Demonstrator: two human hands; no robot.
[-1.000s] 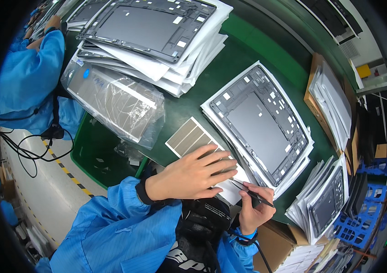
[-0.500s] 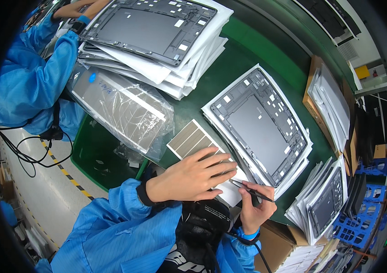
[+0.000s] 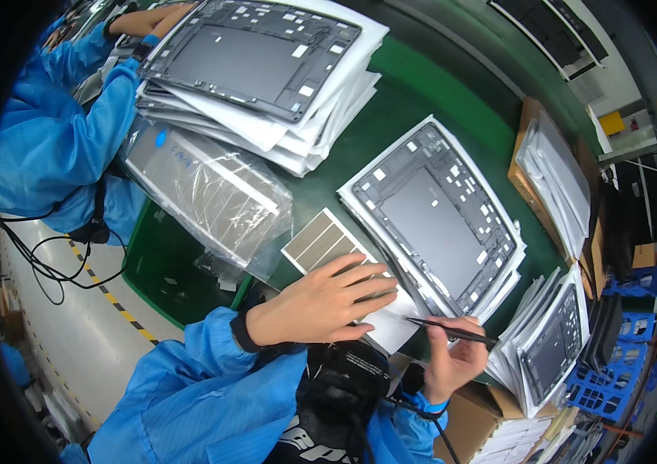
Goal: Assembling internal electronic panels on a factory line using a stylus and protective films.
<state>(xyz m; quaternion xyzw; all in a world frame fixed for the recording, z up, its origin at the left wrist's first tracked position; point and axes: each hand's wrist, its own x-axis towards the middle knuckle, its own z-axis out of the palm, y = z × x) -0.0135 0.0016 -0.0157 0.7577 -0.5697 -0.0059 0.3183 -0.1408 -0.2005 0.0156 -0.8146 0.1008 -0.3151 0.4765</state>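
- the black shirt (image 3: pixel 336 398) is marked with large white lettering, partly lost in folds, and with small lines of print.
- black tweezers (image 3: pixel 460 332) are pinched between thumb and fingers of the right hand (image 3: pixel 456 359); the tip is held over the sheet's white end, and whether it is touched cannot be told.
- the left hand (image 3: pixel 327 300) is laid flat, fingers slightly parted, with nothing gripped.
- the sheet (image 3: pixel 318 241), striped grey-brown on white, is set on the green table (image 3: pixel 311 195), partly covered by the left hand.
- the panel (image 3: pixel 425 220), just beside the sheet, is dotted with small white patches; a tiny mark at its middle cannot be read.
- the clear bag (image 3: pixel 216 197), with striped material inside, is marked by a round blue dot (image 3: pixel 161 139) and blue handwriting.
- beyond the bag, panels and white wrapping are piled in a stack (image 3: pixel 255 58).
- farther left, a co-worker's blue sleeve (image 3: pixel 108 116) is seen.
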